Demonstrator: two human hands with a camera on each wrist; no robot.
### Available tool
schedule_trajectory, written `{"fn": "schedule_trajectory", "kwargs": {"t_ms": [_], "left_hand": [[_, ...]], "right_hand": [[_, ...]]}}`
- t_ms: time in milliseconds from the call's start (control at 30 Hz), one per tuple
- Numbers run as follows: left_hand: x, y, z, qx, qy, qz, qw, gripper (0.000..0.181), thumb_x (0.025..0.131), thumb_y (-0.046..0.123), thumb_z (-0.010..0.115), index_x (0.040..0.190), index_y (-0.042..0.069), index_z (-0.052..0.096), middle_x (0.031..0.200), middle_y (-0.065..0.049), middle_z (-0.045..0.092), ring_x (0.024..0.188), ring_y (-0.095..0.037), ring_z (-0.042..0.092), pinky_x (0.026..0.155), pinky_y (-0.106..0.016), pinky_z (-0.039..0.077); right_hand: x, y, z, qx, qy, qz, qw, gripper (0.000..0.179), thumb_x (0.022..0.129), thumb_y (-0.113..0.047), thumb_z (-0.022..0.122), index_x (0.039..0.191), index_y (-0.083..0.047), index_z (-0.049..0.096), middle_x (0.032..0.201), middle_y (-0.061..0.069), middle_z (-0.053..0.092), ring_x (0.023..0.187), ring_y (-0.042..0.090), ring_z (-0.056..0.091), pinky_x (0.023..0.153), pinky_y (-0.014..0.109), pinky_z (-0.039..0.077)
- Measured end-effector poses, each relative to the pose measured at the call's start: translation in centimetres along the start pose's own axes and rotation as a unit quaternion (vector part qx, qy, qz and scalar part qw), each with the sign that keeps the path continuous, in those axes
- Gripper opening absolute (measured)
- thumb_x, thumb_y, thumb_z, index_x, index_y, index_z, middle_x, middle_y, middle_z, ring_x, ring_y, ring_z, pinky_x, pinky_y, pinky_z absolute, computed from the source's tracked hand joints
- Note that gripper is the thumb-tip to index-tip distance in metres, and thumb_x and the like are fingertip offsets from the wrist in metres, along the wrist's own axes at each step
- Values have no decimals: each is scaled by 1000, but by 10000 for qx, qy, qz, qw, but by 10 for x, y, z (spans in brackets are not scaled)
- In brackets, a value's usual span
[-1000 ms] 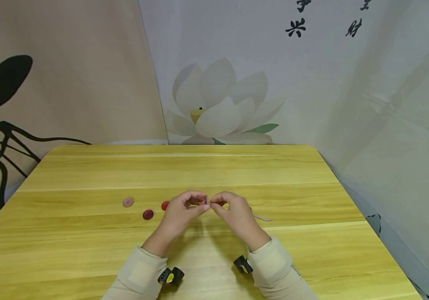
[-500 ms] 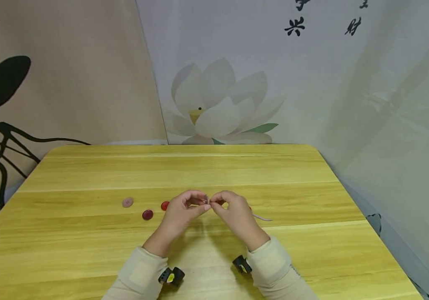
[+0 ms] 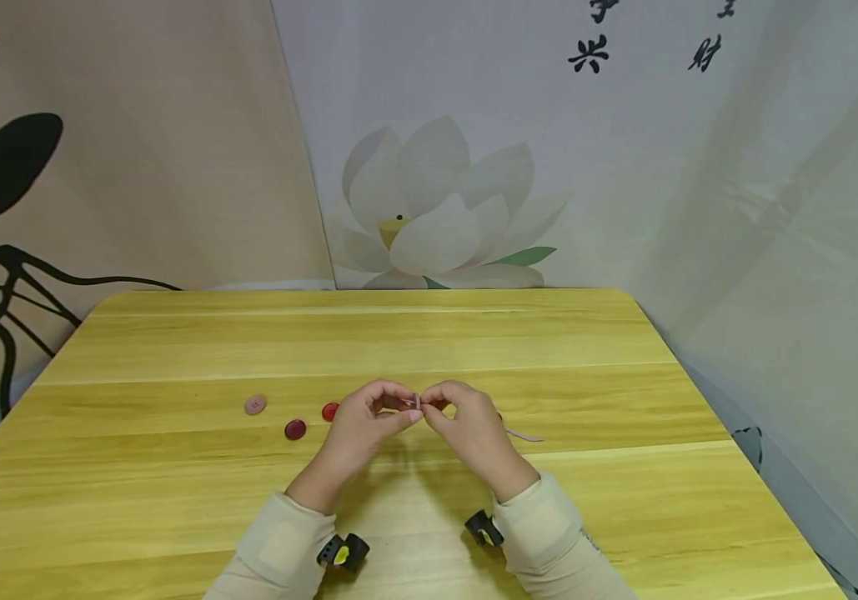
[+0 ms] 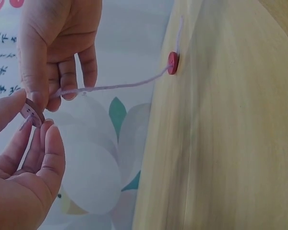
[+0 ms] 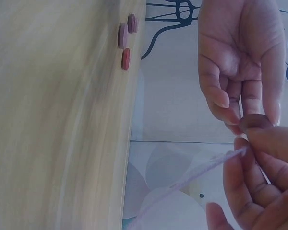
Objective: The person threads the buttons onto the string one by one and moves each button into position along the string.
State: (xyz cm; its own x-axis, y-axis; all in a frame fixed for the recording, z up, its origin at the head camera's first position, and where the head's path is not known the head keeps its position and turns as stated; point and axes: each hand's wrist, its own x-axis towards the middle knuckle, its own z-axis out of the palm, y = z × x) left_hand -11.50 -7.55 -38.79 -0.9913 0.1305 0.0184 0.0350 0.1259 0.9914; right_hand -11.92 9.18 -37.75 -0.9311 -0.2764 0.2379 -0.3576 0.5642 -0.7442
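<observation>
Pinkish button (image 4: pixel 31 112) held up between both hands.
I saw left hand (image 3: pixel 361 427) pinching it — right hand (image 3: pixel 472 427) apparently pinching cord (image 4: pixel 120 86), partly hidden — red button (image 4: pixel 173 63) strung along, on table (image 3: pixel 429 342).

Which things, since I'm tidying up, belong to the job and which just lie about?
In use: left hand, right hand, held button, string, threaded red button.

Lying apart, perhaps for later: pink button, dark red button, loose red button.
</observation>
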Motion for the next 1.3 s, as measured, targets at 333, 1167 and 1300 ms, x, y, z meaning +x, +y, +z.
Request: {"fn": "schedule_trajectory", "kwargs": {"t_ms": [333, 1167, 1300], "left_hand": [[-1, 0, 0, 225, -56, 125, 9997, 15, 89, 10, 69, 101, 2, 67, 100, -7, 66, 92, -16, 59, 80, -30, 50], [0, -2, 1, 75, 90, -1, 9999, 6, 93, 4, 63, 96, 1, 67, 94, -8, 66, 89, -17, 61, 86, -46, 52], [1, -1, 1, 89, 88, 15, 9999, 6, 92, 5, 63, 95, 1, 66, 93, -7, 67, 89, -17, 61, 85, -46, 51]], "right_hand": [[-2, 1, -1, 198, -67, 55, 9998, 6, 92, -9, 65, 97, -9, 69, 93, 0, 66, 91, 17, 60, 82, 43, 51], [-1, 0, 0, 163, -77, 12, 9998, 6, 92, -10, 65, 97, -10, 69, 93, 0, 66, 91, 16, 61, 81, 46, 52], [-1, 0, 0, 142, -74, 16, 9999, 6, 92, -11, 66, 97, -10, 69, 93, -1, 65, 90, 16, 61, 80, 44, 52]]}}
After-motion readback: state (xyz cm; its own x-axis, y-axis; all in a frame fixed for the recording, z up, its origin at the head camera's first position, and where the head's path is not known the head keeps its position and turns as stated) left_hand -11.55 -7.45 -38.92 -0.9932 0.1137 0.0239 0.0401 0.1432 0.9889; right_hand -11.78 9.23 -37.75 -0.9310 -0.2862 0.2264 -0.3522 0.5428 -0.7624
